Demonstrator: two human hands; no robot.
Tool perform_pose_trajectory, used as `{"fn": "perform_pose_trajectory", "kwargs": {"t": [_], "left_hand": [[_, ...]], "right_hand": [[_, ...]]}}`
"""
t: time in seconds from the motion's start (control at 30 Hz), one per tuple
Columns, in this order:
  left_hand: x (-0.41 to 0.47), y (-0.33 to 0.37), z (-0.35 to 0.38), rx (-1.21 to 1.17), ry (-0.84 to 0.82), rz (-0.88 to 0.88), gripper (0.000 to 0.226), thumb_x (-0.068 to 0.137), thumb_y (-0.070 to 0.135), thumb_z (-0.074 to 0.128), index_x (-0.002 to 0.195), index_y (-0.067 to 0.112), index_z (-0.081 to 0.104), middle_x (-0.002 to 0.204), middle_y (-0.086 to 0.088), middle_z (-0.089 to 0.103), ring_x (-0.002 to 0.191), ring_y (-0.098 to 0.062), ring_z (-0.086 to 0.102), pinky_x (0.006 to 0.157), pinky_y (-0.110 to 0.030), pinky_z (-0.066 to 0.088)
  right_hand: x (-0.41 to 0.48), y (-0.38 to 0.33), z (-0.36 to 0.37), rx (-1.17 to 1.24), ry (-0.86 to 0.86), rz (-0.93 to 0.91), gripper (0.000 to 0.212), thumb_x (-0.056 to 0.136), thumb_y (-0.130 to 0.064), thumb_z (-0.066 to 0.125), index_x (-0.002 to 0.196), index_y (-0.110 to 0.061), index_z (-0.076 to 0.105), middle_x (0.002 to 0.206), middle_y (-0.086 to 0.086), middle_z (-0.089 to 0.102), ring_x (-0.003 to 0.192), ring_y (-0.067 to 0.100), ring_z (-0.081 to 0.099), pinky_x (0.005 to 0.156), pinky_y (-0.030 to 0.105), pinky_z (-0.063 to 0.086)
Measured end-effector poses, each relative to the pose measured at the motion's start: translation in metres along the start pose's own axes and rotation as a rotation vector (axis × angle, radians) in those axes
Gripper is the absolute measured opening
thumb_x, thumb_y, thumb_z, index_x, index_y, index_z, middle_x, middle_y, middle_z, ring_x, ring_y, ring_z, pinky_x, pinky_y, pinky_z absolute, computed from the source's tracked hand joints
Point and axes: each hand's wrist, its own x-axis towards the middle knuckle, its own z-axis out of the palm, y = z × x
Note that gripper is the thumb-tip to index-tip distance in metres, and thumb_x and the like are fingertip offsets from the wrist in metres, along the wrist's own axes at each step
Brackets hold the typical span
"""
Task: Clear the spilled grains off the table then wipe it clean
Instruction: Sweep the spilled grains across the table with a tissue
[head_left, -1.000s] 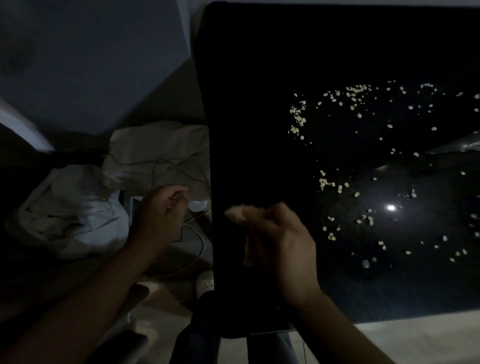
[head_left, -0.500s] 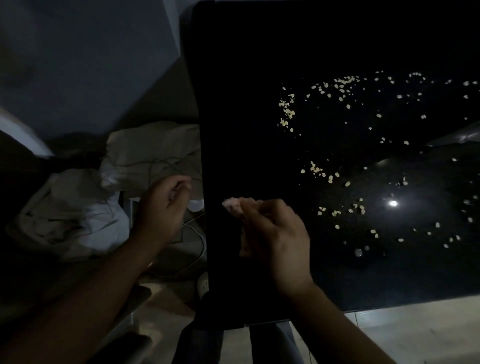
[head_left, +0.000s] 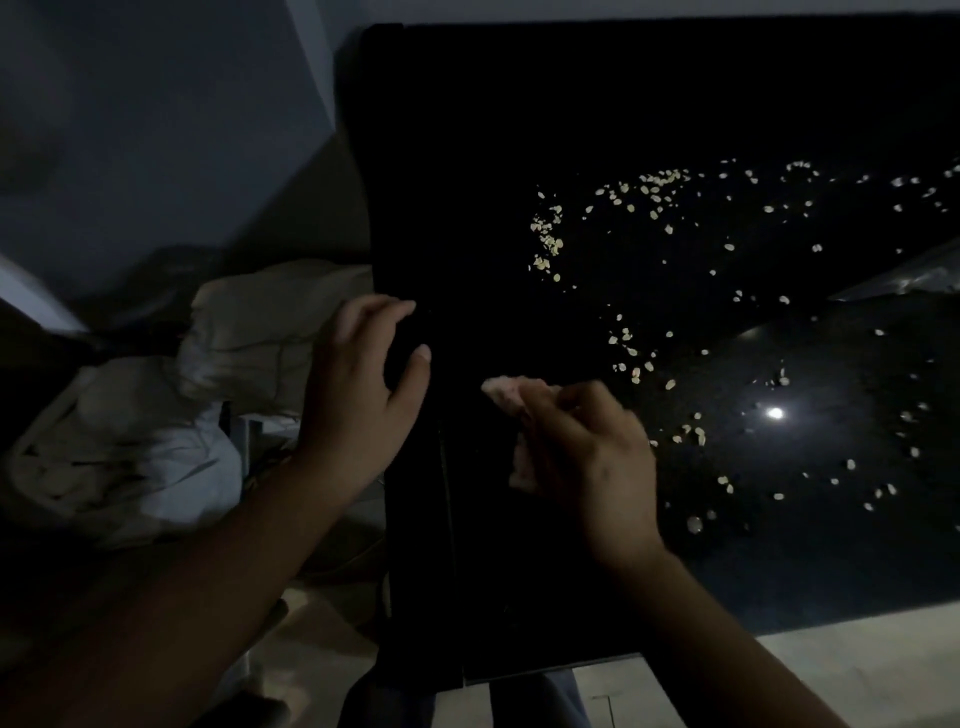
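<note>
Pale spilled grains lie scattered over the right half of a glossy black table, with a denser cluster toward the middle. My right hand grips a crumpled pinkish cloth over the table's left part, just left of the nearest grains. My left hand hovers at the table's left edge, its fingers spread and loosely bent, holding nothing.
Off the table's left side lie crumpled pale cloths or bags on the floor. A clear plastic sheet reaches in from the right. A lamp's reflection shines on the tabletop. Light floor tiles show below the near edge.
My left hand has risen from beside the table to its left edge and spread its fingers. My right hand has held its place with the cloth.
</note>
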Motion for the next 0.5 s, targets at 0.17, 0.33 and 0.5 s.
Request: {"fn": "perform_pose_trajectory", "kwargs": {"t": [0.17, 0.33, 0.5], "left_hand": [[0.019, 0.004, 0.012, 0.124, 0.019, -0.034, 0.040, 0.093, 0.030, 0.056, 0.129, 0.013, 0.052, 0.133, -0.006, 0.043, 0.122, -0.024, 0.037, 0.094, -0.011, 0.022], [0.023, 0.000, 0.020, 0.206, 0.047, -0.026, 0.052, 0.088, 0.038, 0.046, 0.131, 0.008, 0.051, 0.132, -0.012, 0.045, 0.119, -0.032, 0.039, 0.099, -0.028, 0.031], [0.022, -0.001, 0.021, 0.209, 0.090, 0.003, 0.051, 0.087, 0.035, 0.048, 0.130, 0.007, 0.054, 0.130, -0.012, 0.049, 0.115, -0.032, 0.044, 0.097, -0.032, 0.032]], "right_hand": [[0.050, 0.039, -0.034, -0.067, 0.119, 0.239, 0.024, 0.094, -0.026, 0.057, 0.114, -0.035, 0.066, 0.092, -0.003, 0.055, 0.071, 0.002, 0.047, 0.067, 0.009, 0.042], [0.097, 0.012, -0.032, 0.035, 0.150, 0.116, 0.027, 0.096, -0.042, 0.057, 0.119, -0.034, 0.067, 0.091, -0.010, 0.050, 0.070, 0.005, 0.060, 0.060, 0.024, 0.053], [0.136, -0.004, 0.012, -0.028, 0.080, 0.032, 0.033, 0.085, -0.033, 0.064, 0.117, -0.031, 0.068, 0.091, 0.002, 0.056, 0.072, 0.021, 0.059, 0.059, 0.033, 0.052]]}}
